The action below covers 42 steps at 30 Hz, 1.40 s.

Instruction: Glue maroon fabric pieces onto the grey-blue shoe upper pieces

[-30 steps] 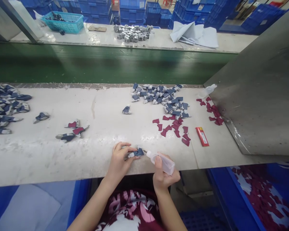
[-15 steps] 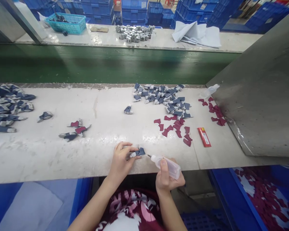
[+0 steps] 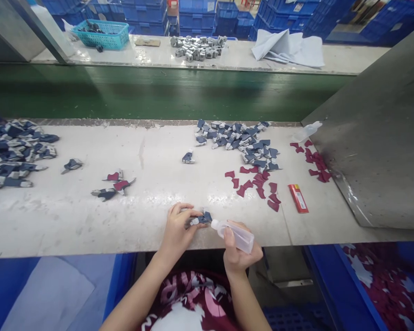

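A red packet point(image 3: 298, 198) on the desk point(image 3: 158, 179) carries a pale label point(image 3: 300, 201), its print too small to make out. Small white stickers point(image 3: 210, 6) mark blue crates point(image 3: 196, 18) stacked in the background, likewise too blurred to decipher. Pink shapes point(image 3: 212, 301), some resembling letters, cross the dark red shirt point(image 3: 193, 301) at the lower edge. No text, brand or number can be read.

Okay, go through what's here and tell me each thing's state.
Left hand: closed on blue-and-grey part
Blue-and-grey part: pinched in the left hand
Right hand: wrapped around squeeze bottle
Squeeze bottle: tilted, tip toward the part
Second bottle: lying down
Red packet: lying flat
Maroon pieces: scattered, some overlapping
Turquoise basket: open, dark pieces inside
Pale sheet: crumpled
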### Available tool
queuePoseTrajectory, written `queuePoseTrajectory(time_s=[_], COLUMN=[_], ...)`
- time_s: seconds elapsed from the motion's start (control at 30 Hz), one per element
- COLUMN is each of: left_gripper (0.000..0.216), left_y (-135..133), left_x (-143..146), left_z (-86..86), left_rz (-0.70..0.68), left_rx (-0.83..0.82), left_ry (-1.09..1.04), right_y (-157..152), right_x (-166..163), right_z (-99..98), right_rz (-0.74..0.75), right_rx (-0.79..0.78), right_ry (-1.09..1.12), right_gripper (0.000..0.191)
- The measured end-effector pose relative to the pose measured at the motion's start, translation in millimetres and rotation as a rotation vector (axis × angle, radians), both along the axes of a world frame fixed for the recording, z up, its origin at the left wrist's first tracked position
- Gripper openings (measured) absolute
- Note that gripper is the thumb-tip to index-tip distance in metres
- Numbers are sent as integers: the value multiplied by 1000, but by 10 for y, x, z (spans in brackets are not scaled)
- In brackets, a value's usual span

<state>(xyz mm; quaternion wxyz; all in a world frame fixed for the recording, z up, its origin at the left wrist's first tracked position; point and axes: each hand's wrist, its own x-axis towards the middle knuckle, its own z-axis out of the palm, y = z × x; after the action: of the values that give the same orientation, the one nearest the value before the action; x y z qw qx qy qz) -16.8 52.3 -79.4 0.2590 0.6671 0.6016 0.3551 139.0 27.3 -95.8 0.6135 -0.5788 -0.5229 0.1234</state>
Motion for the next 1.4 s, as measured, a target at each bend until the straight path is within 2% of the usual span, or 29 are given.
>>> queuePoseTrajectory(time_s=[0.37, 0.6, 0.87, 1.03, 1.2, 1.4], left_gripper=[17, 19, 19, 19, 21, 19], left_y=[18, 0, 1, -4, -6, -2], left_x=[4, 8, -11, -13, -5, -5], left_z=[44, 0, -18, -15, -32, -36], left_rz=[-32, -7, -14, -17, -7, -7], left_rx=[39, 41, 57, 48, 53, 53], left_ry=[2, -26, -36, -38, -27, -22], right_y=[0, -5, -35, -44, -8, 51], right_x=[6, 24, 33, 32, -13, -28], right_z=[3, 25, -27, -87, -107, -84], right_rz=[69, 75, -86, -224, -323, -276], right_rx=[-53, -138, -180, -106, -17, 21], right_ry=[15, 91, 215, 235, 348, 438], right_gripper=[11, 21, 29, 28, 25, 19])
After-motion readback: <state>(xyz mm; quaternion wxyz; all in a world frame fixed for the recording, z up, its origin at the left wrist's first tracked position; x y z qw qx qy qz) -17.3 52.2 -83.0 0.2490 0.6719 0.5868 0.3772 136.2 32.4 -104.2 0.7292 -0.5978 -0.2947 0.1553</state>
